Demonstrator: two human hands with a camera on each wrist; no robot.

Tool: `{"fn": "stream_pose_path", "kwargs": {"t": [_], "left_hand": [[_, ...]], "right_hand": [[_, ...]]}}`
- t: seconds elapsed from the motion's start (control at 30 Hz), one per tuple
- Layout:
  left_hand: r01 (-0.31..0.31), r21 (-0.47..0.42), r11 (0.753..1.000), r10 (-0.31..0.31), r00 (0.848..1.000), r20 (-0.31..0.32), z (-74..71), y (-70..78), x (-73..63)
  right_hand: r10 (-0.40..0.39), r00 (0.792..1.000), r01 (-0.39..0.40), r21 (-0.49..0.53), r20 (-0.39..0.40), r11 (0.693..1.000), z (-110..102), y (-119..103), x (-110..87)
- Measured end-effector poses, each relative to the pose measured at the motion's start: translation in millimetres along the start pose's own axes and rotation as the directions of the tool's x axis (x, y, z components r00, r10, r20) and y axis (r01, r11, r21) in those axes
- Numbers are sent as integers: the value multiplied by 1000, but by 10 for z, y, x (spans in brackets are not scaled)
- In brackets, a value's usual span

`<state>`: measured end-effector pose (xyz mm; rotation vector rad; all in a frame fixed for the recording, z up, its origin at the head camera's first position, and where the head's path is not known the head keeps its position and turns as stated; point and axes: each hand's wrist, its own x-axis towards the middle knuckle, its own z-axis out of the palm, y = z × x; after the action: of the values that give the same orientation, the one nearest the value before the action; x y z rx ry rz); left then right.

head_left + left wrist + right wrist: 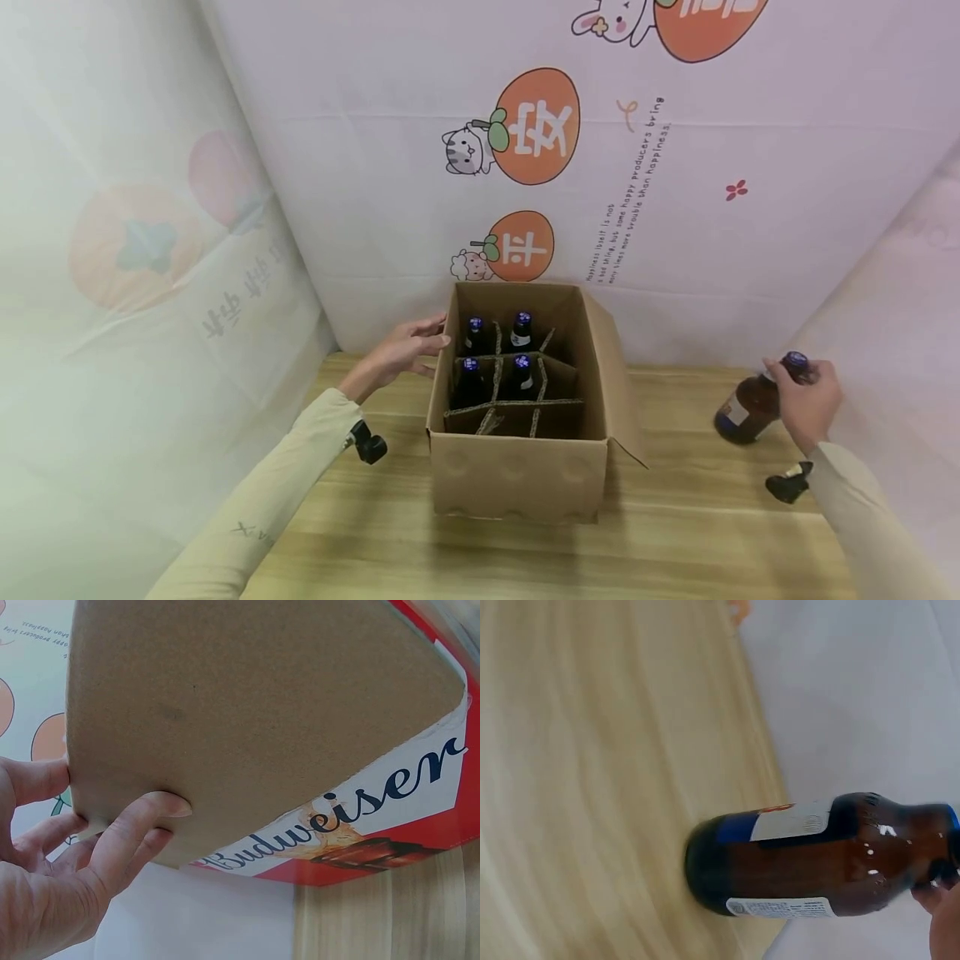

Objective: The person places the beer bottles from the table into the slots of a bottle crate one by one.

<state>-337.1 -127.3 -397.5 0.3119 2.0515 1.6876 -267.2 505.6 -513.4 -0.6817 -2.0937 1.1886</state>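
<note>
A brown glass beer bottle (753, 406) with a blue cap is gripped by the neck in my right hand (812, 400), at the right end of the table. It tilts, its base low over the wood; in the right wrist view the bottle (795, 859) shows white and blue labels. My left hand (405, 354) holds the cardboard box (517, 475) at its far left corner. The left wrist view shows fingers (146, 814) against the brown cardboard, above red and white Budweiser print. Several blue-capped bottles (521, 379) stand in the box's left and middle compartments.
Cardboard dividers (551, 403) split the box; a flap (618, 383) folds outward on its right. White printed cloth (375, 208) hangs behind and along both sides of the wooden table (675, 533). A small black camera sits on each wrist.
</note>
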Motion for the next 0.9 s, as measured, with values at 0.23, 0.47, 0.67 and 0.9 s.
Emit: {"fn": "stream_pose_path", "kwargs": {"t": [0.23, 0.47, 0.67, 0.9], "left_hand": [[-2, 8, 1000, 2, 1000, -8, -13, 12, -10], [1, 14, 1000, -1, 1000, -1, -16, -1, -1], [-4, -4, 1000, 4, 1000, 0, 4, -46, 1], [-12, -7, 1000, 12, 1000, -1, 12, -33, 6]], "right_hand": [[-1, 998, 7, 106, -55, 994, 95, -21, -56], [-89, 981, 81, -56, -171, 995, 333, 115, -161], [-105, 979, 87, -104, -177, 991, 316, 51, -237], [-80, 975, 78, -17, -209, 997, 330, -19, -211]]}}
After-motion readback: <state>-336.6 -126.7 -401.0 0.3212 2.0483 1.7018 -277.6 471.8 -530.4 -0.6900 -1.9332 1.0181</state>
